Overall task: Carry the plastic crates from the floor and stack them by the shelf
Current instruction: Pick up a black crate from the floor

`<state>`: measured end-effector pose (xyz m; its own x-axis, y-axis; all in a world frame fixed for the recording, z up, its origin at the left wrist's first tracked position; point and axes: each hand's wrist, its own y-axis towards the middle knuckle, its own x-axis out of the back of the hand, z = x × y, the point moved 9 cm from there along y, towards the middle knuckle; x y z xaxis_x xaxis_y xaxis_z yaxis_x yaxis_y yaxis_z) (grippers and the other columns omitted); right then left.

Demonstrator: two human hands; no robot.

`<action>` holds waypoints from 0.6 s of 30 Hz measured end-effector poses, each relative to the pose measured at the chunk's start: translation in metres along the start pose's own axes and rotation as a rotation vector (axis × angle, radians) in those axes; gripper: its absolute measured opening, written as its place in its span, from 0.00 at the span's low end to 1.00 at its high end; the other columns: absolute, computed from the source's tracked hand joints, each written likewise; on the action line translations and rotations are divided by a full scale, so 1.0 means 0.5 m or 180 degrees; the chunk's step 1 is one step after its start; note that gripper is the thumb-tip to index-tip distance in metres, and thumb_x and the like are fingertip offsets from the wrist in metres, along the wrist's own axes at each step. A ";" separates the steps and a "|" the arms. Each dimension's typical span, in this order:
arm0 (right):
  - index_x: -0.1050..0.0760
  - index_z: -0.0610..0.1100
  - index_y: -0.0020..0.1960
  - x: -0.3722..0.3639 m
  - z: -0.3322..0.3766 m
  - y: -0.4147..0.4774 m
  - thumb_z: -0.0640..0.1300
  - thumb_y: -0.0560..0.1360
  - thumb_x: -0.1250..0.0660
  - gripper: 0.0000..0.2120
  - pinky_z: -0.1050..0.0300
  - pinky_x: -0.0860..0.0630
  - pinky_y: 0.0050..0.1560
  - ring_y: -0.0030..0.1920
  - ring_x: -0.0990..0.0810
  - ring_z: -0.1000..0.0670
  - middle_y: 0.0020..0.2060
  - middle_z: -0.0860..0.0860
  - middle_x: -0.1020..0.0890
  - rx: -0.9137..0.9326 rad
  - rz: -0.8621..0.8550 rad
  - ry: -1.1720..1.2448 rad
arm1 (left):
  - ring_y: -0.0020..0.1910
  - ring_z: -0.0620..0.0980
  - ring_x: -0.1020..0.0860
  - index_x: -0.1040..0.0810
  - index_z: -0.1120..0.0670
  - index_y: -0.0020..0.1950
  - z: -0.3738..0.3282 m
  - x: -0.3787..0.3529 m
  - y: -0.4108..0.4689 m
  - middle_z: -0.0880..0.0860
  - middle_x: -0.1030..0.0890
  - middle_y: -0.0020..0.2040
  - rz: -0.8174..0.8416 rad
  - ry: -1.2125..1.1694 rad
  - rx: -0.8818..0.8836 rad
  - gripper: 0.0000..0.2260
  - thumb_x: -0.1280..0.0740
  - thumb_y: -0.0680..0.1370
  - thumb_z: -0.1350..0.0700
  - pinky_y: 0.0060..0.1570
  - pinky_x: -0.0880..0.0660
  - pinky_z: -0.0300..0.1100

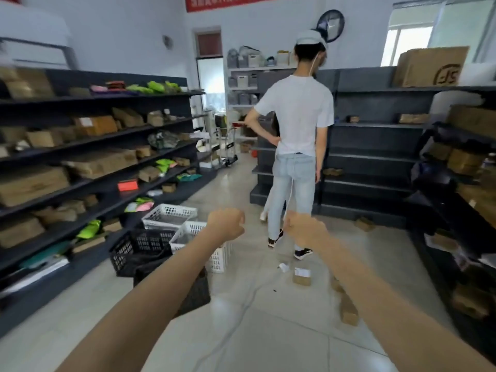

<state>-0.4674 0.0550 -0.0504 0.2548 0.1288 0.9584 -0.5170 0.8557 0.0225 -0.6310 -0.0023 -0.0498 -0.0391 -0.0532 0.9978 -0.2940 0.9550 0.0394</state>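
Several plastic crates sit on the floor by the left shelf [88,154]. A white crate [169,216] lies farthest back, a second white crate [218,257] stands in front of it, and a black crate [139,249] is to their left. Another black crate [197,289] lies nearest, partly hidden under my left forearm. My left hand [226,224] hangs in the air above the second white crate, fingers curled in, holding nothing. My right hand [302,229] is level with it to the right, also curled and holding nothing.
A person in a white shirt [296,116] stands in the aisle just beyond my hands, back turned. Small cardboard parcels [302,276] and a white cable [241,310] lie on the tiled floor. Dark shelving [375,157] lines the back and right. A trolley [228,146] stands behind.
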 end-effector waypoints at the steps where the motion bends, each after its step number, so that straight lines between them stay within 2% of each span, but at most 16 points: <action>1: 0.29 0.44 0.52 -0.015 0.030 0.020 0.43 0.79 0.48 0.10 0.53 0.32 0.50 0.59 0.25 0.42 0.59 0.43 0.24 0.0130 0.0068 -0.0027 | 0.62 0.56 0.25 0.24 0.51 0.62 0.038 0.002 0.004 0.54 0.23 0.63 -0.0019 -0.0012 0.0099 0.14 0.36 0.76 0.53 0.59 0.28 0.48; 3: 0.30 0.46 0.45 -0.045 0.089 0.058 0.41 0.79 0.48 0.09 0.55 0.35 0.48 0.55 0.26 0.44 0.58 0.43 0.24 0.0345 0.0216 -0.0098 | 0.62 0.55 0.25 0.24 0.51 0.61 0.110 0.002 0.012 0.54 0.22 0.63 -0.0082 0.0002 0.0244 0.13 0.37 0.77 0.53 0.58 0.28 0.46; 5: 0.30 0.45 0.44 -0.067 0.140 0.102 0.40 0.78 0.47 0.09 0.54 0.35 0.47 0.47 0.29 0.46 0.46 0.46 0.24 0.0412 0.0253 0.0020 | 0.62 0.55 0.24 0.24 0.50 0.60 0.176 -0.006 0.022 0.53 0.22 0.62 -0.0079 0.0063 0.0343 0.13 0.37 0.77 0.54 0.57 0.28 0.47; 7: 0.38 0.48 0.36 -0.089 0.193 0.155 0.39 0.76 0.46 0.11 0.55 0.35 0.44 0.44 0.31 0.47 0.35 0.51 0.32 0.0482 0.0210 0.0125 | 0.61 0.55 0.24 0.24 0.50 0.60 0.245 -0.018 0.036 0.53 0.21 0.61 -0.0010 0.0176 0.0397 0.13 0.37 0.77 0.54 0.56 0.27 0.47; 9: 0.44 0.50 0.32 -0.118 0.250 0.215 0.39 0.75 0.45 0.16 0.56 0.36 0.40 0.43 0.32 0.48 0.32 0.54 0.37 0.0594 0.0225 0.0097 | 0.61 0.55 0.24 0.25 0.50 0.62 0.318 -0.027 0.056 0.53 0.21 0.61 0.0055 0.0313 0.0433 0.15 0.37 0.76 0.54 0.52 0.27 0.47; 11: 0.42 0.50 0.34 -0.146 0.304 0.276 0.41 0.74 0.44 0.13 0.56 0.34 0.41 0.43 0.31 0.48 0.34 0.54 0.34 0.0653 0.0229 0.0086 | 0.60 0.54 0.22 0.25 0.49 0.64 0.397 -0.026 0.077 0.53 0.20 0.61 0.0029 0.0423 0.0502 0.16 0.37 0.77 0.54 0.51 0.26 0.48; 14: 0.36 0.49 0.43 -0.192 0.375 0.362 0.44 0.74 0.42 0.03 0.50 0.26 0.49 0.44 0.27 0.47 0.43 0.50 0.27 0.0727 0.0280 0.0063 | 0.61 0.56 0.23 0.24 0.51 0.63 0.508 -0.021 0.094 0.53 0.21 0.61 0.0036 0.0456 0.0676 0.15 0.37 0.77 0.55 0.57 0.27 0.50; 15: 0.32 0.48 0.47 -0.208 0.393 0.391 0.44 0.74 0.42 0.02 0.49 0.25 0.52 0.46 0.25 0.46 0.46 0.48 0.25 0.0741 0.0274 0.0060 | 0.61 0.56 0.23 0.25 0.52 0.63 0.540 -0.024 0.100 0.53 0.21 0.61 0.0037 0.0454 0.0704 0.14 0.37 0.77 0.55 0.57 0.27 0.50; 16: 0.29 0.47 0.53 -0.219 0.413 0.414 0.44 0.75 0.41 0.08 0.48 0.25 0.54 0.50 0.24 0.45 0.51 0.47 0.23 0.0750 0.0250 0.0058 | 0.60 0.57 0.23 0.25 0.52 0.63 0.571 -0.031 0.107 0.54 0.22 0.61 0.0044 0.0457 0.0730 0.14 0.38 0.77 0.55 0.55 0.27 0.49; 18: 0.30 0.43 0.63 -0.242 0.452 0.458 0.44 0.76 0.41 0.15 0.49 0.27 0.58 0.58 0.25 0.42 0.60 0.44 0.24 0.0760 0.0249 0.0031 | 0.59 0.58 0.23 0.25 0.53 0.64 0.640 -0.059 0.122 0.55 0.21 0.60 0.0109 0.0484 0.0867 0.15 0.39 0.78 0.55 0.53 0.26 0.49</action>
<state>-0.8011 0.1220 -0.0970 0.2137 0.1957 0.9571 -0.7136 0.7004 0.0161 -0.9532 -0.0357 -0.0936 0.0839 0.0415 0.9956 -0.5409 0.8410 0.0105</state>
